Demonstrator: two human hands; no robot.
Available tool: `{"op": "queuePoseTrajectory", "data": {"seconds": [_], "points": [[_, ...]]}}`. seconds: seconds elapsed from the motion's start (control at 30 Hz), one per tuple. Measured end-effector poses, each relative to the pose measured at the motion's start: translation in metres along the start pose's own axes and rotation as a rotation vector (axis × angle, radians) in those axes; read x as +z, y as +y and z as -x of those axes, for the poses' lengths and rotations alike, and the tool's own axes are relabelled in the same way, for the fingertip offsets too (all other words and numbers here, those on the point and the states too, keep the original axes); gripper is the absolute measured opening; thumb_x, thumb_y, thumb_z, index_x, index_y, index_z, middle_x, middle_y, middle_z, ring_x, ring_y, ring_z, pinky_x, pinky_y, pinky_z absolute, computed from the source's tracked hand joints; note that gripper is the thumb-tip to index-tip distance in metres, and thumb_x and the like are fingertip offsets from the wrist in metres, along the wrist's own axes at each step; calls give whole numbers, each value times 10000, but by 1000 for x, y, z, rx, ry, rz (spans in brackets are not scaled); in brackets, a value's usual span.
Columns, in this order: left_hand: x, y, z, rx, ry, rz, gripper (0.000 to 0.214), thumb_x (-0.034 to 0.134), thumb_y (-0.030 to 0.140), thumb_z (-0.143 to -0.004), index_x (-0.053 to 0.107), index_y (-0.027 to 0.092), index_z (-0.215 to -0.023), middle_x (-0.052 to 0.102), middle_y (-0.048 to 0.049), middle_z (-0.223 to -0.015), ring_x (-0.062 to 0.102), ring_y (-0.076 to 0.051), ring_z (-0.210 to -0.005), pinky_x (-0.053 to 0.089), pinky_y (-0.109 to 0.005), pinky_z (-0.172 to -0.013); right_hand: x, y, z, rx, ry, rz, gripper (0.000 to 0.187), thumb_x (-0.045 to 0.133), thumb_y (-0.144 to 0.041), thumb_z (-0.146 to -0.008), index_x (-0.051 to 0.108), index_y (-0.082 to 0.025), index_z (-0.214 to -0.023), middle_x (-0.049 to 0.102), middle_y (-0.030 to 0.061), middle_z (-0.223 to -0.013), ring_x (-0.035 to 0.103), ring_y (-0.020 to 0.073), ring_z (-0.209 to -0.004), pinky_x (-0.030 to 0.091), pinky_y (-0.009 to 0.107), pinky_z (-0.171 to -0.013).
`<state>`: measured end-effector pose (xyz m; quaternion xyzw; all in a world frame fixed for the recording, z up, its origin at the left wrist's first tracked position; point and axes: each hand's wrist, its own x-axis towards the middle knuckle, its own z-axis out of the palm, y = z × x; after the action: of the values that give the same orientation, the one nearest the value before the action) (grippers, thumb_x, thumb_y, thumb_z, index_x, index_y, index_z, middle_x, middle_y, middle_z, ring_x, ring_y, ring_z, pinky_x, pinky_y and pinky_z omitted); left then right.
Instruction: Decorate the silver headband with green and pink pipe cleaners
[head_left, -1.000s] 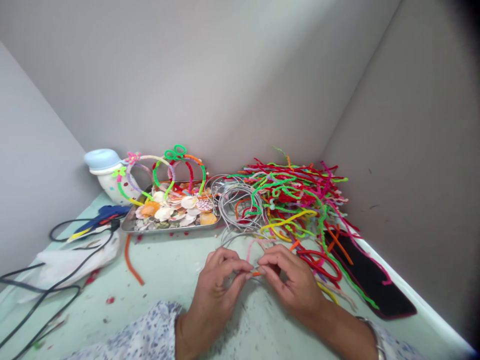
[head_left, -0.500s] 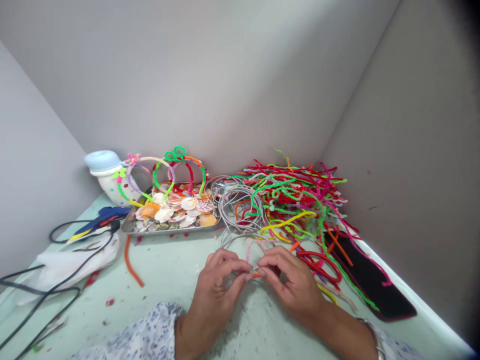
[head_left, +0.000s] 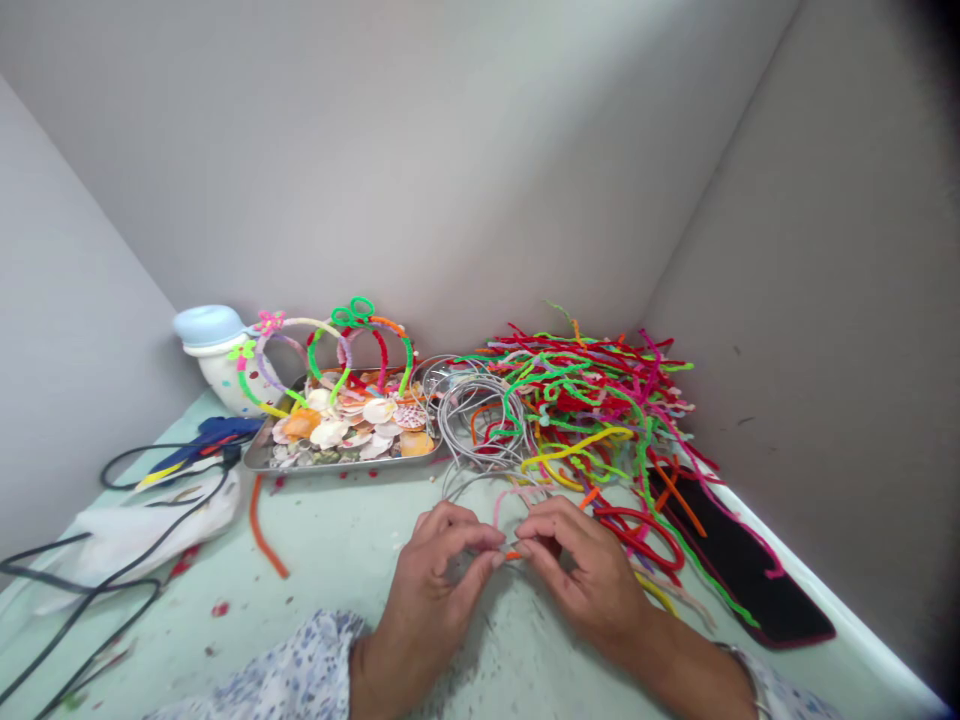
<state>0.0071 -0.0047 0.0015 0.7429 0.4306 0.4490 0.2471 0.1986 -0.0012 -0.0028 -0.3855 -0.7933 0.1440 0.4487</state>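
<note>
My left hand (head_left: 439, 585) and my right hand (head_left: 596, 570) meet fingertip to fingertip above the front of the table. Between them shows a short bit of orange pipe cleaner (head_left: 513, 555), pinched in my right thumb and finger. A thin grey wire seems to run into my left thumb and fingertip; the fingers hide most of it. Just behind my hands lies a pale pink pipe cleaner (head_left: 498, 508) beside loose strands from a coil of grey wire (head_left: 442, 425).
A metal tray (head_left: 345, 464) of seashells holds several pipe-cleaner hoops. Right of it lies a pile of coloured pipe cleaners (head_left: 585, 370), partly over a black flat case (head_left: 780, 590). To the left are a white bottle (head_left: 232, 375), a plastic bag (head_left: 165, 525) and black cables (head_left: 112, 575).
My hands stay almost in place, with only a slight shift of the fingertips around the orange pipe cleaner. The whole view has dipped very slightly.
</note>
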Motion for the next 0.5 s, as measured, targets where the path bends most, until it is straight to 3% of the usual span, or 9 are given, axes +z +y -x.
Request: {"op": "queuePoseTrajectory", "data": {"seconds": [0.5], "points": [[-1, 3, 0, 16, 21, 33, 56, 643, 159, -832, 657, 193, -874, 621, -39, -850, 597, -181, -833, 486, -313, -745, 0, -2, -2, -1, 16, 7, 99, 539, -143, -886, 613, -197, -923, 608, 48, -842, 594, 165, -774, 500, 264, -640]]}}
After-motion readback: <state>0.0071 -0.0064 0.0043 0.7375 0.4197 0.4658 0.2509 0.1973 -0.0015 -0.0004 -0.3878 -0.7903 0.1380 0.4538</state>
